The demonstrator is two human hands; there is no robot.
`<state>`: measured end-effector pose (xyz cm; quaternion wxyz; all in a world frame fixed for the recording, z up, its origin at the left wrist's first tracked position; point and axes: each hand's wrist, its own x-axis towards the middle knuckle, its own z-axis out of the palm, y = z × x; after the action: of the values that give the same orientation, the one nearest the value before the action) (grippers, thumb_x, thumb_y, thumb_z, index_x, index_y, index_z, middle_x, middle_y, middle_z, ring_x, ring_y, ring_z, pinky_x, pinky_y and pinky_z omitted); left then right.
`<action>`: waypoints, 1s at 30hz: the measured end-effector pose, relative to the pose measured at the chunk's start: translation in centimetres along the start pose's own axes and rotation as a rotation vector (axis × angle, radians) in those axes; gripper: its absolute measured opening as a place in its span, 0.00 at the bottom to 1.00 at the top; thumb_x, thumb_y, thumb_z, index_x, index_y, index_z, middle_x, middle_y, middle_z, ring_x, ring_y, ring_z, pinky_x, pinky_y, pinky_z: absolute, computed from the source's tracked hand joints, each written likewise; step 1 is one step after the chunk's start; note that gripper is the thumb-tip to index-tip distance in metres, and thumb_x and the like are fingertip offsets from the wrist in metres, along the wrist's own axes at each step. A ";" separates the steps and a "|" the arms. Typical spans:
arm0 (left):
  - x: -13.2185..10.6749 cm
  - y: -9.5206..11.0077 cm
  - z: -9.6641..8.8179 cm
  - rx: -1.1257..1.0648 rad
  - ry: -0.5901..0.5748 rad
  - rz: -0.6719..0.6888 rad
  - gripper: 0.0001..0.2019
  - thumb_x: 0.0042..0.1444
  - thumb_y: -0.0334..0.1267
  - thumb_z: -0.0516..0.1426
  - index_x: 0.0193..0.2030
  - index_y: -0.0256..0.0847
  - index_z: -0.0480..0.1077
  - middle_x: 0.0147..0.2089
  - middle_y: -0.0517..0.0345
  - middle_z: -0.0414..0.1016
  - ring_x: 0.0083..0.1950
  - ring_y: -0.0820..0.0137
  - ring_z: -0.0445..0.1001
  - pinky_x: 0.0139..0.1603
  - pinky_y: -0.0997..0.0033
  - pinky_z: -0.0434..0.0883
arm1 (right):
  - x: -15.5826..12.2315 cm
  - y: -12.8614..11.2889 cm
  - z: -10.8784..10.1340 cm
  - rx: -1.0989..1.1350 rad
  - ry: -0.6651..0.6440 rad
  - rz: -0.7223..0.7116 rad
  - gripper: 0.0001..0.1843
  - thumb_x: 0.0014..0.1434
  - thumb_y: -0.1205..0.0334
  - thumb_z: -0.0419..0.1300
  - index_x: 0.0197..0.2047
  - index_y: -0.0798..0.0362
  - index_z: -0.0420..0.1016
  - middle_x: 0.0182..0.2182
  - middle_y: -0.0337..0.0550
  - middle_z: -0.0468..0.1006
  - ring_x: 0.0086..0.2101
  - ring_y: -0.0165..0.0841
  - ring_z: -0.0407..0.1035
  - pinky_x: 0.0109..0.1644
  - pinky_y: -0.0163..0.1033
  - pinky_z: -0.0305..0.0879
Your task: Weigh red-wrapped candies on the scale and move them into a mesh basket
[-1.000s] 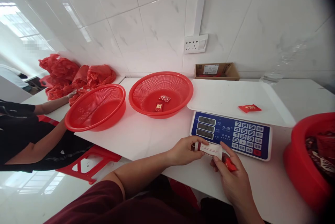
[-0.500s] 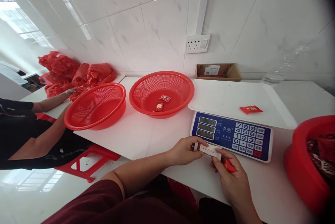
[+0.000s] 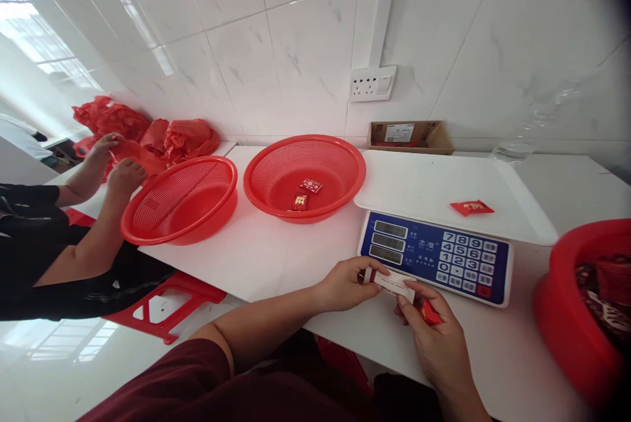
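Between my two hands is a small white-and-red wrapped packet (image 3: 393,282), just in front of the scale's near edge. My left hand (image 3: 348,285) pinches its left end, and my right hand (image 3: 434,330) grips its right end. A second, red packet (image 3: 428,312) is tucked in the fingers of my right hand. The digital scale (image 3: 434,257) has a blue keypad panel and a white tray (image 3: 414,179). One red packet with gold print (image 3: 472,208) lies on that tray. In the middle red basket (image 3: 304,142) are a few small red packets (image 3: 300,202).
Left of the middle basket stands another red basket (image 3: 180,231). A red tub (image 3: 566,317) with many packets is at the right edge. By the wall are a cardboard box (image 3: 434,136) and a clear plastic bottle (image 3: 515,146). A co-worker's hands (image 3: 125,175) handle red bags at left.
The co-worker's hands have risen and now hold up a red bag. My hands stay nearly in place, with the packet shifted very slightly.
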<state>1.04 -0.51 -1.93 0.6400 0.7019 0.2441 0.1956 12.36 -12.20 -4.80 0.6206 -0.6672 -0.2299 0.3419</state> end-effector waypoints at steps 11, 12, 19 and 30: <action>0.2 -0.5 -0.1 0.039 0.009 -0.003 0.13 0.47 0.31 0.56 0.42 0.39 0.68 0.32 0.61 0.67 0.30 0.76 0.64 0.33 0.77 0.63 | 0.0 -0.2 0.1 -0.014 0.015 -0.006 0.21 0.45 0.48 0.64 0.42 0.47 0.69 0.28 0.34 0.66 0.27 0.27 0.65 0.32 0.33 0.65; 0.2 -0.5 -0.2 0.035 0.005 -0.007 0.13 0.47 0.30 0.56 0.42 0.39 0.68 0.32 0.61 0.67 0.30 0.76 0.64 0.33 0.77 0.63 | 0.1 -0.1 0.1 -0.010 0.013 -0.011 0.22 0.45 0.48 0.64 0.42 0.47 0.69 0.28 0.34 0.66 0.26 0.27 0.65 0.32 0.33 0.65; 0.2 -0.3 -0.3 0.007 -0.026 -0.005 0.13 0.47 0.31 0.56 0.42 0.39 0.68 0.31 0.62 0.66 0.30 0.76 0.64 0.32 0.78 0.62 | 0.2 0.1 0.1 0.012 0.016 -0.016 0.22 0.44 0.47 0.64 0.41 0.48 0.70 0.27 0.34 0.67 0.27 0.28 0.65 0.32 0.33 0.65; 0.3 -0.1 -0.2 0.026 -0.024 0.046 0.11 0.49 0.31 0.56 0.41 0.38 0.69 0.32 0.60 0.66 0.31 0.76 0.63 0.34 0.77 0.62 | 0.1 0.2 0.1 -0.056 0.044 -0.055 0.22 0.45 0.47 0.63 0.42 0.48 0.69 0.27 0.34 0.67 0.28 0.29 0.66 0.33 0.35 0.65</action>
<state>1.14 -0.14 -1.99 0.6291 0.7177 0.2228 0.1987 12.31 -12.13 -4.97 0.6158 -0.6850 -0.2442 0.3034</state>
